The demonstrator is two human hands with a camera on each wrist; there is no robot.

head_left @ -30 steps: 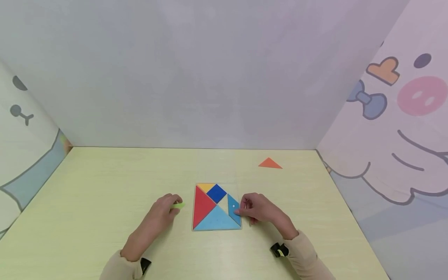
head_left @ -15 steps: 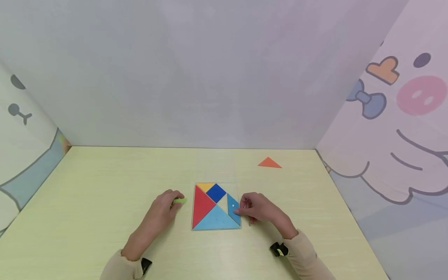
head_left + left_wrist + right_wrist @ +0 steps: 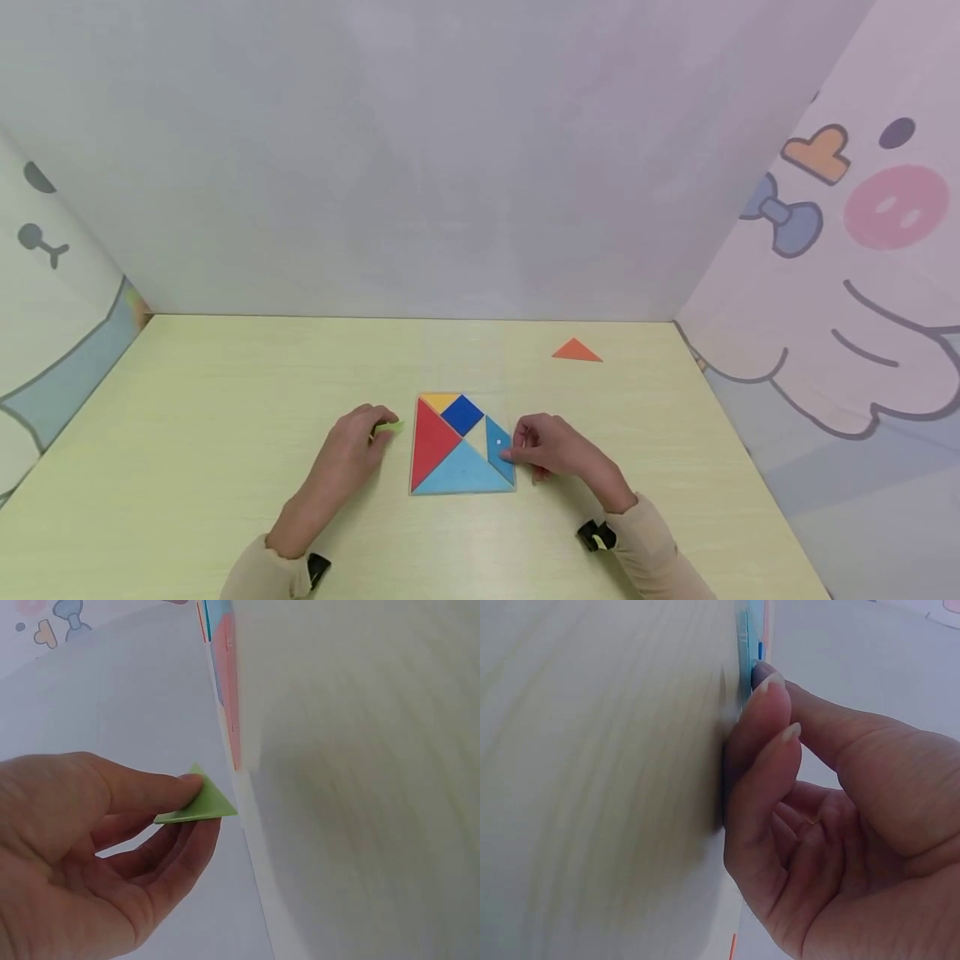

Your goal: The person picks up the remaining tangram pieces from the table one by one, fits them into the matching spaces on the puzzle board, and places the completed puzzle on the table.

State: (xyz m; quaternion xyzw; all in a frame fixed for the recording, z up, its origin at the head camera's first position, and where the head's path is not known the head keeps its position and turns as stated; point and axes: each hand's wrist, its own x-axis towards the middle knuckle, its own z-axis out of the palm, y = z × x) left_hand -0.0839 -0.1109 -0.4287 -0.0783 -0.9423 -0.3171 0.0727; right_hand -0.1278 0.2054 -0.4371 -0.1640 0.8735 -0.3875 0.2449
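Observation:
My left hand (image 3: 348,450) pinches a small green triangle piece (image 3: 202,802) between thumb and fingers, held over the table just left of the tangram board. The board's clear tray (image 3: 465,494) holds a red triangle (image 3: 432,446), a light blue triangle (image 3: 463,473), a dark blue square (image 3: 462,415), a yellow triangle (image 3: 440,402) and a blue parallelogram (image 3: 496,435). At the tray's right edge, my right hand (image 3: 555,446) has its thumb on the parallelogram and its other fingers curled beside the edge, close to the table. Its fingers partly hide that edge.
An orange triangle (image 3: 577,351) lies on the table (image 3: 262,375) toward the back right. Behind stands a plain pale wall (image 3: 420,167), with cartoon-printed side walls at left and right. Black wrist-worn devices (image 3: 597,535) sit at both cuffs.
The left hand has moved slightly right and away from me, bringing the green triangle closer to the tray and turning it a little. The right hand stays where it was.

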